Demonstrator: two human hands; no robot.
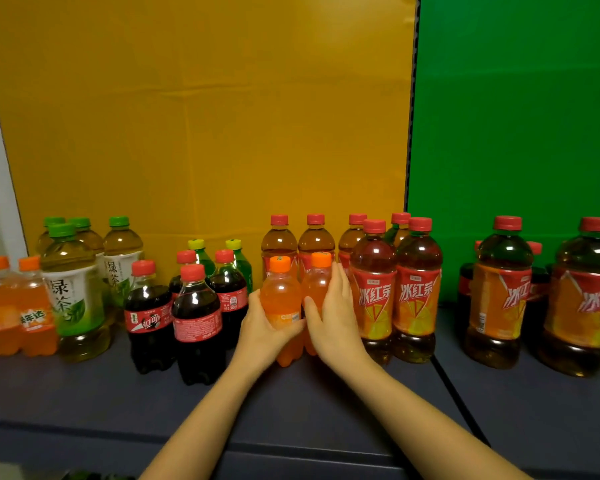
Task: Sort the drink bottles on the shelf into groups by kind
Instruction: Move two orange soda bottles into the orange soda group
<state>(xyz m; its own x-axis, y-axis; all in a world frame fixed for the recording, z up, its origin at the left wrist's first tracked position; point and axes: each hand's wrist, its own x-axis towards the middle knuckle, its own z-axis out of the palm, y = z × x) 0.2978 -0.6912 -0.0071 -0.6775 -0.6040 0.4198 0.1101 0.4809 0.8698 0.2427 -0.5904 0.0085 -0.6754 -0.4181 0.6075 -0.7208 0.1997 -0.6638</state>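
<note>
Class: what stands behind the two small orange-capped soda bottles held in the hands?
Tall red-capped amber iced-tea bottles against the yellow backdrop; the orange soda bottles, left hand and right hand hide their lower halves.

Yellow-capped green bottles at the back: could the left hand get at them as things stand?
Probably not directly. Cola bottles stand close in front of the yellow-capped bottles, and the left hand grips an orange soda bottle; it might reach over from above once free.

Four orange sodas (280, 299), four green teas (73, 289), four plainly visible colas (196, 320), two yellow-capped green sodas (244, 266) and eight red iced teas (417, 296) are standing.
</note>
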